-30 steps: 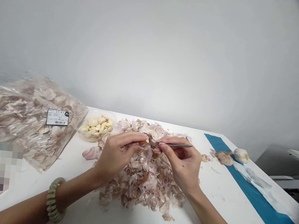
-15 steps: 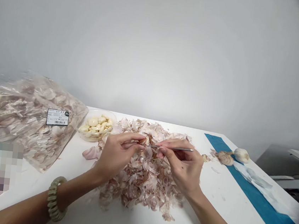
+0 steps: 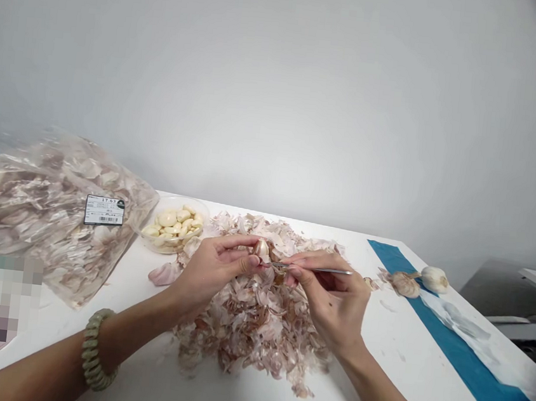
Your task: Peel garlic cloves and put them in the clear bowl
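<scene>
Between thumb and fingers, my left hand [image 3: 215, 270] pinches a garlic clove [image 3: 261, 249] that has papery skin on it. My right hand [image 3: 329, 296] grips a thin metal tool [image 3: 321, 270] like a pen; its tip meets the clove's lower side, and its exact kind I cannot make out. Both hands are held over a large heap of garlic skins [image 3: 263, 334]. Peeled cloves [image 3: 177, 223] fill part of a clear round bowl [image 3: 160, 248] beyond my left hand. A pinkish clove piece [image 3: 164, 274] lies left of the heap.
A clear plastic bag [image 3: 65, 217] stuffed with garlic skins stands at the left. At the right, a whole garlic bulb [image 3: 434, 280] and a brownish, partly opened bulb [image 3: 404, 283] rest by a blue strip [image 3: 463, 348] on the white table [image 3: 402, 380]. A wall rises behind.
The clove in my left hand has turned and shows more plainly. My right hand and the metal tool have shifted slightly right and down.
</scene>
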### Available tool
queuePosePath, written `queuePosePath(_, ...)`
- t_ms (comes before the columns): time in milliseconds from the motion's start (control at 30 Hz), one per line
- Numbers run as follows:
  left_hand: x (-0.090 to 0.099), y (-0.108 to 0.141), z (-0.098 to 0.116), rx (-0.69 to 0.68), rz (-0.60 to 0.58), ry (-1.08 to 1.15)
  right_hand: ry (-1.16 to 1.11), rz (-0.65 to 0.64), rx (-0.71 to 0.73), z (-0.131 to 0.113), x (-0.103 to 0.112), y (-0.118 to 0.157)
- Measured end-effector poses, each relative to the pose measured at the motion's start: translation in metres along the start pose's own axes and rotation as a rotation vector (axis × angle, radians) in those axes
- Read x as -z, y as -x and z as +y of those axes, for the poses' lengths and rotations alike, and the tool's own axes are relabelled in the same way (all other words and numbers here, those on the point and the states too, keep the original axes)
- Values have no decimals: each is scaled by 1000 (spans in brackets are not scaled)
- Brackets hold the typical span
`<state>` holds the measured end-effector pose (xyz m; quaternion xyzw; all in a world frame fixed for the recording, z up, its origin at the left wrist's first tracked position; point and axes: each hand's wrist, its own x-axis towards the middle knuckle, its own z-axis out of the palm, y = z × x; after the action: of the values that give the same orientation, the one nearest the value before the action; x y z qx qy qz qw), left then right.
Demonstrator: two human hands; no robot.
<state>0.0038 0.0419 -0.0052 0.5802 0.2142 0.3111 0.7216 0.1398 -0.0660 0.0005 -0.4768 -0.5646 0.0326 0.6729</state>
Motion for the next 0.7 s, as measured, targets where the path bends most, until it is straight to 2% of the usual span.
queuePosePath(367,-4,-2,7,39,47,101,32,-107,48,2,2,3)
queuePosePath(533,1,-6,9,0,43,160,51,-184,64,4,0,5)
queuePosePath(700,5,-8,9,19,38,146,57,-185,52,3,-1,4)
